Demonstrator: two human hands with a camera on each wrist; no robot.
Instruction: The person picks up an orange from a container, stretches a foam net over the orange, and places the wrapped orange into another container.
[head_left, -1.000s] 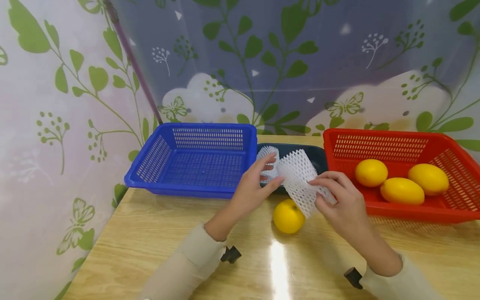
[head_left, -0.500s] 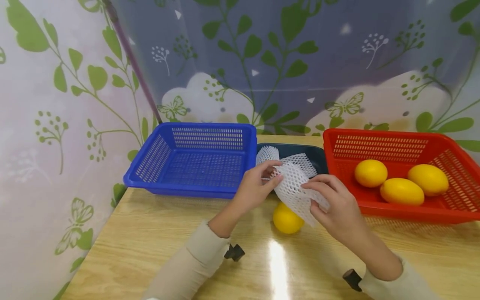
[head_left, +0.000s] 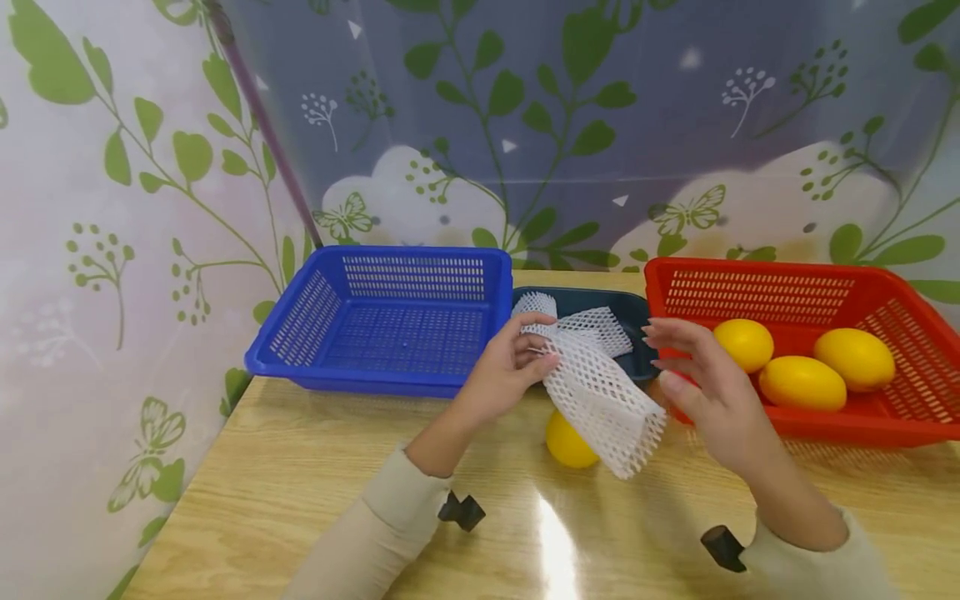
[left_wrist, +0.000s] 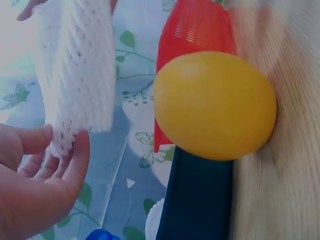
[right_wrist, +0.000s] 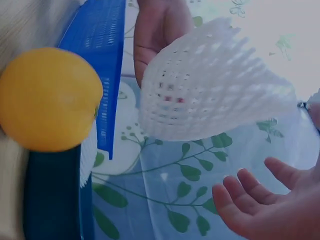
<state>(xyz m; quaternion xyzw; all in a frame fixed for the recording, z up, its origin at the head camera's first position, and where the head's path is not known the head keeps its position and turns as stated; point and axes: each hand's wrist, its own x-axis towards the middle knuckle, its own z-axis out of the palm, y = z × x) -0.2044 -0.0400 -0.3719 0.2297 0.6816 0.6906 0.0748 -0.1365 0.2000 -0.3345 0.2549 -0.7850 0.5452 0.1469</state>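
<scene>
In the head view my left hand (head_left: 495, 375) pinches one end of a white foam fruit net (head_left: 600, 400), which hangs slanting down to the right. The left wrist view shows thumb and fingers on the net's edge (left_wrist: 65, 142). My right hand (head_left: 723, 400) is held apart from the net, fingers spread and slightly bent, holding nothing. Behind the net a round yellow fruit (head_left: 567, 442) rests on the table, partly covered in the head view. Its smooth skin shows fully in the left wrist view, where the same fruit (left_wrist: 215, 105) looks large.
More white foam nets (head_left: 600, 327) lie in a dark green tray (head_left: 641, 321) at the back. On its left stands a blue basket (head_left: 405, 333) with nothing in it. A red basket (head_left: 757, 271) at the right holds three yellow fruits (head_left: 802, 383).
My right hand has let go of the net and drawn back to the right. The left hand has taken hold of the net, which now hangs lower over the fruit.
</scene>
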